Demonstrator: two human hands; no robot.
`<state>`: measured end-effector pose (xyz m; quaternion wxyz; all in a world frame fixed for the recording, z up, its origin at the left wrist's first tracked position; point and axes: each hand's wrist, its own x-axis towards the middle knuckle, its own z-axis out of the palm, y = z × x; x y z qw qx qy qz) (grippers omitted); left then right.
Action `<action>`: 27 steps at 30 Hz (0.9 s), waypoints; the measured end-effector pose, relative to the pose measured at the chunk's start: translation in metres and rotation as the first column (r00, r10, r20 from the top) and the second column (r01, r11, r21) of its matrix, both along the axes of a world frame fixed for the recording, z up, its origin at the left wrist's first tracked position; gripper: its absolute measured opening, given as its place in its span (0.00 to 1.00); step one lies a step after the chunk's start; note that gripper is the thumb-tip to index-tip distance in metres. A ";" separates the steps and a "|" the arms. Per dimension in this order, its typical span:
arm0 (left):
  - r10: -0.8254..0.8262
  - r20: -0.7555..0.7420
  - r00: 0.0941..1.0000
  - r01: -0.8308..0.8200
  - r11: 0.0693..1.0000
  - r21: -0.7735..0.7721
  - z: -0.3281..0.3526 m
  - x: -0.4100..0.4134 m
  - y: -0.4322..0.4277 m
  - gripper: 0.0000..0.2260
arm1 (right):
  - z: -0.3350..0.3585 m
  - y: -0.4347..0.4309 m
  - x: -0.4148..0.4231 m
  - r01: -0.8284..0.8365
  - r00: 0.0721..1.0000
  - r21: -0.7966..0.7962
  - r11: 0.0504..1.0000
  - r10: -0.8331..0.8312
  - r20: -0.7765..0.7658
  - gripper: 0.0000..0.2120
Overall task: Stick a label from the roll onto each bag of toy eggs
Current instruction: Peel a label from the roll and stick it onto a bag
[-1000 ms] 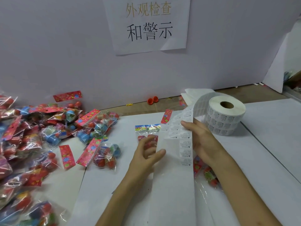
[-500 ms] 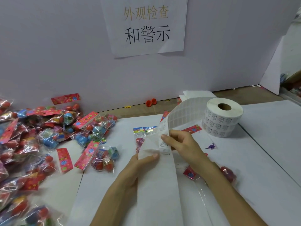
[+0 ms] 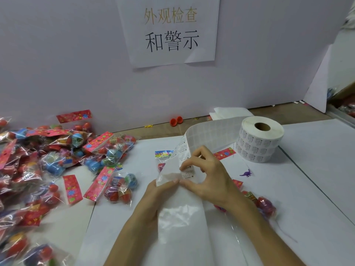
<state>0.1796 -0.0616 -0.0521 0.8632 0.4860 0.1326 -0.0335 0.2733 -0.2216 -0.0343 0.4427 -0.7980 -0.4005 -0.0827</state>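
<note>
R hand (image 3: 208,176) pinching label (image 3: 189,172), prob. (L (image 3: 158,191): liner (image 3: 182,217))

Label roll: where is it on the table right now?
In the head view the label roll stands on end on the white tabletop, beyond and right of the right hand, with a small purple dinosaur just in front of it.

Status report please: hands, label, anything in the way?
Right hand pinches label. Left hand holds backing strip. No obstruction seen.
</note>
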 end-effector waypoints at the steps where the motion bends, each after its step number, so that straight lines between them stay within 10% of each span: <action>1: -0.006 0.006 1.000 0.006 1.000 0.007 0.000 0.000 0.000 0.22 | 0.000 -0.001 0.001 0.021 1.000 -0.006 1.000 -0.020 0.006 0.13; 27: 0.033 0.072 0.997 -0.040 0.994 0.104 -0.005 0.003 0.000 0.18 | 0.003 -0.003 -0.002 -0.001 1.000 -0.067 0.998 -0.001 -0.018 0.08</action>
